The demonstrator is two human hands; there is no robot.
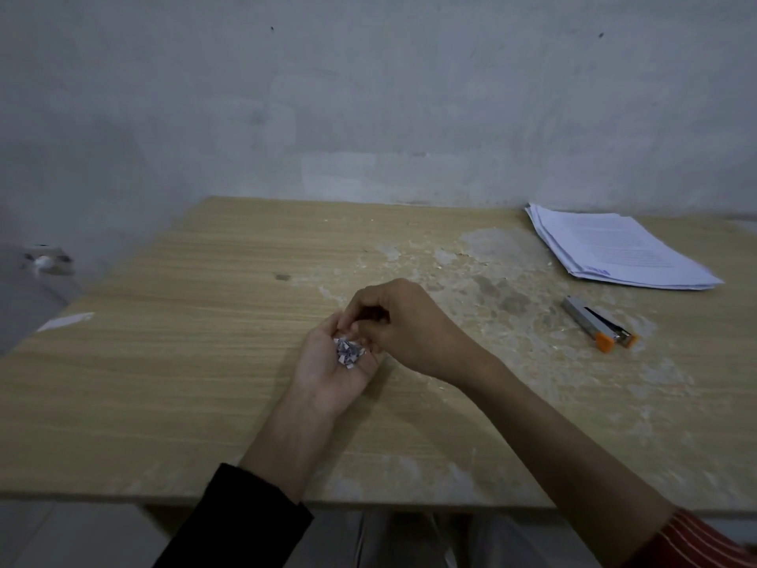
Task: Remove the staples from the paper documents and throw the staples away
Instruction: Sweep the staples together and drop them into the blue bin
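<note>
Two hands meet over tabletop (184, 362). Left grip (323, 373) palm-up, loosely cupped, carries staples heap (348, 353). Right grip (399, 321) curled directly above it; pinch unclear. Paper documents (614, 250), stapler (598, 327) well right of both grips.

Person's arms, one pair, odd sleeves.
Left sleeve (245, 522): plain black, cuff ending partway along the forearm (278, 440). Right sleeve (688, 543): red with thin pale stripes, only partly in view. Left hand (327, 371), right hand (413, 321): bare.
</note>
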